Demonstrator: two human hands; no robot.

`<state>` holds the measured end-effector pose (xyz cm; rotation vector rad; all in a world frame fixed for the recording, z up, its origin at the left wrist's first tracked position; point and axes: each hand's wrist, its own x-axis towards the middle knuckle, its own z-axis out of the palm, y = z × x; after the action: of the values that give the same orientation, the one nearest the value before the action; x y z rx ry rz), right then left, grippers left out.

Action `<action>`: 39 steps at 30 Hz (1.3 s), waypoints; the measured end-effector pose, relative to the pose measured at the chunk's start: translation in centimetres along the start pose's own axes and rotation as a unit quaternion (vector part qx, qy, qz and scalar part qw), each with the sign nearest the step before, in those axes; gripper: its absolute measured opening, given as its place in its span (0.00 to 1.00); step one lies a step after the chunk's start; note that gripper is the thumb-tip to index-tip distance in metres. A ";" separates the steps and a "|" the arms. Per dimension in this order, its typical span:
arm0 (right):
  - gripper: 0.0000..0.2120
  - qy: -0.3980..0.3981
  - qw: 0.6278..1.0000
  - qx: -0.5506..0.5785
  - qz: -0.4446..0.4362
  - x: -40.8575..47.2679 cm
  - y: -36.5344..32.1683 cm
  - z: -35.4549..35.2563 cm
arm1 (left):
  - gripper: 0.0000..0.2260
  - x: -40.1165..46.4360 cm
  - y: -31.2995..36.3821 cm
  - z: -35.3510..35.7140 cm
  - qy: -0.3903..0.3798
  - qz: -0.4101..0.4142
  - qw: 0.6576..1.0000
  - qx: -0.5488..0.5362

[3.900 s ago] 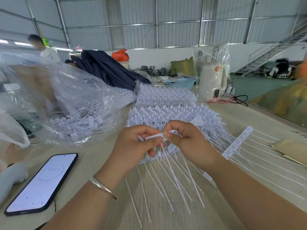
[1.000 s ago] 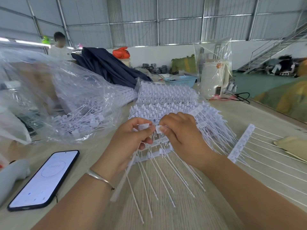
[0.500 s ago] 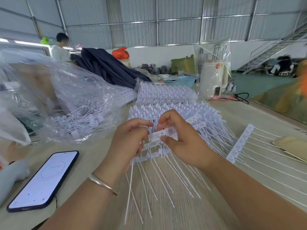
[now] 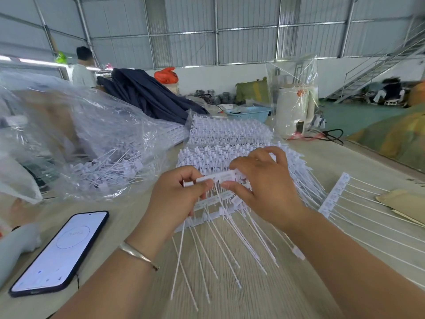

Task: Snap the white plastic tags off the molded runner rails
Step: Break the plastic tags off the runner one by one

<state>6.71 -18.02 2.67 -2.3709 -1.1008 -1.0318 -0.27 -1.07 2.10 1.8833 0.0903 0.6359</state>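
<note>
A white runner rail of tags is held up between both hands above the table, its thin tails hanging down toward me. My left hand grips the rail's left end with curled fingers and also holds loose tags. My right hand pinches the rail's right part between thumb and fingers. Behind the hands lies a stack of white tag rails. Another rail with long tails lies flat on the table at the right.
A clear plastic bag with loose tags sits at the left. A lit phone lies at the near left on the wooden table. A white appliance in plastic and a blue basket stand at the back.
Both hands have lifted a rail strip a little higher and now hold it level between them. The person at the far left has shifted slightly to the right.
</note>
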 end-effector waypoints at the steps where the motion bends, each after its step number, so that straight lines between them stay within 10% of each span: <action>1: 0.15 0.000 1.000 -0.009 0.001 0.1 0.1 -0.3 | 0.12 0.1 0.0 -0.1 -0.001 -0.006 1.000 -0.008; 10: 0.11 0.112 0.985 -0.097 -0.090 1.9 -3.3 -2.5 | 0.09 0.2 -0.5 -0.2 -0.025 0.006 0.995 -0.097; 17: 0.07 -0.129 0.988 0.040 0.071 3.6 -3.2 -4.7 | 0.09 0.2 -0.1 -1.9 -0.128 -0.023 0.982 -0.134; 22: 0.08 -0.323 0.907 0.231 0.141 2.5 -1.5 -3.0 | 0.10 0.0 0.0 -1.9 -0.162 -0.081 0.982 -0.057; 28: 0.05 -0.276 0.813 0.471 0.200 -0.5 -1.1 0.3 | 0.12 -0.1 -1.2 -1.5 -0.178 -0.063 0.982 0.017; 39: 0.17 -0.228 0.902 0.335 0.146 -1.1 -0.8 1.5 | 0.06 -0.2 -1.9 -0.8 -0.177 -0.035 0.983 0.046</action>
<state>6.28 -17.26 0.86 -2.1189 -0.9794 0.0428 -0.32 0.29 0.57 2.0460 -0.0447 0.2459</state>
